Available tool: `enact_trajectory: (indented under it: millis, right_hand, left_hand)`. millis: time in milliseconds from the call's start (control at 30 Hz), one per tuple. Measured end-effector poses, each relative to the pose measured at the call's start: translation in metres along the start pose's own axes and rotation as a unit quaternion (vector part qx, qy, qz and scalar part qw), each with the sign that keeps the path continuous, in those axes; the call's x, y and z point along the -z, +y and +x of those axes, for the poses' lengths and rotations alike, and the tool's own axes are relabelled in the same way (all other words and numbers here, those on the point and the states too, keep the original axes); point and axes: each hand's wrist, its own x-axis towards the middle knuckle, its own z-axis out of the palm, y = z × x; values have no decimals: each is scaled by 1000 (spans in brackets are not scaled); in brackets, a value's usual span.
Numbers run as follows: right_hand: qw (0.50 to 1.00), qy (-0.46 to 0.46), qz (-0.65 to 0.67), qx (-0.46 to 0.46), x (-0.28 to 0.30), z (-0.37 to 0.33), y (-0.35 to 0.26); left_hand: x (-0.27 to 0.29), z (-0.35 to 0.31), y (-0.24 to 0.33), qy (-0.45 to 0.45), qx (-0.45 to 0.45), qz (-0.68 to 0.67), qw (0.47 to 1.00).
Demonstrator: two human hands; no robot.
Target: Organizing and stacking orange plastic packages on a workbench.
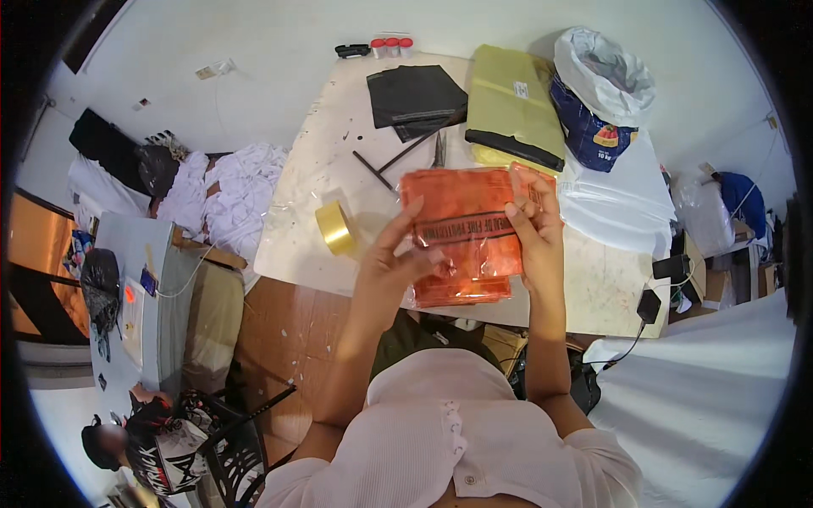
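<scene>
A flat orange packet in clear plastic (466,199), with a dark printed band across it, is held up over the near edge of the table. My right hand (538,237) grips its right side, thumb on the front face. My left hand (389,262) is at its left edge, fingers along the side and a slightly blurred thumb over the lower front. Below it, a stack of similar orange packets (464,294) shows at the table edge. More orange plastic (531,176) peeks out behind my right fingers. A roll of yellow tape (335,229) stands left of my left hand.
On the white table (296,241) lie black sheets (415,95), dark rods (373,169), scissors (439,151), folded yellow-green plastic (512,110) and white sheets (614,203). A blue-and-white sack (597,102) stands far right; a black power adapter (649,305) is nearer. Another person (161,440) sits lower left.
</scene>
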Motion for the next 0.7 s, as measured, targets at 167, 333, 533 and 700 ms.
enact_trajectory:
  millis: [167,333,533,700]
  right_hand:
    - [983,-16,-159,87,0,-16,-13]
    - [942,-34,-265,201,-8,-29,-31]
    - [977,4,-161,138,2,-26,-25]
    - [988,-57,-115,91,14,-23,-21]
  left_hand:
    - [4,-6,-1,-32,100,-25,994]
    - [12,3,-9,-32,-21,-6,999]
    - [22,-4,7,-95,-61,20,993]
    - [27,-13,7,-131,-36,-135,982]
